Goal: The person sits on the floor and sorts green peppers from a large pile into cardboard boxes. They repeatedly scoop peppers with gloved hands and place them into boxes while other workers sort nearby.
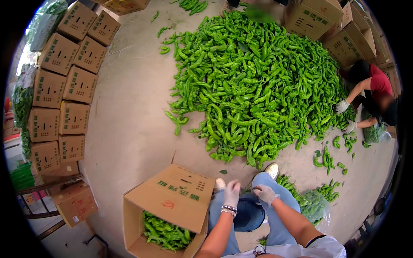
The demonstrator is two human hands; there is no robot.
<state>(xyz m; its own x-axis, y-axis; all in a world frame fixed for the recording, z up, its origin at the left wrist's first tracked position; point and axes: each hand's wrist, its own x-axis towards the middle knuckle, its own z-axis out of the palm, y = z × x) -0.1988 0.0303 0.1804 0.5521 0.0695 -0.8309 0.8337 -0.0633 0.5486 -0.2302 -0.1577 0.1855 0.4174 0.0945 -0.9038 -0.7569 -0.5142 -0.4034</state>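
Note:
My left hand point(232, 194), in a pale thin glove with beaded bracelets at the wrist, is held above my left knee beside an open cardboard carton point(180, 190). Its fingers are curled and no pepper shows in them. Green peppers point(166, 233) fill part of this carton, under a raised flap. Over my right knee is my right hand point(266, 194), also gloved, fingers drawn together with nothing visible in them. A blue plastic tub or stool point(248, 214) stands between my legs. Ahead of my feet spreads a large heap of long green peppers point(251, 90) on the floor.
Stacked closed cartons point(50, 87) line the left side. More cartons point(348, 38) stand at the upper right. A co-worker's gloved hands point(342, 106) touch the heap's right edge. By my right leg lies a clear plastic bag of peppers point(314, 206), with loose peppers point(327, 161) beyond.

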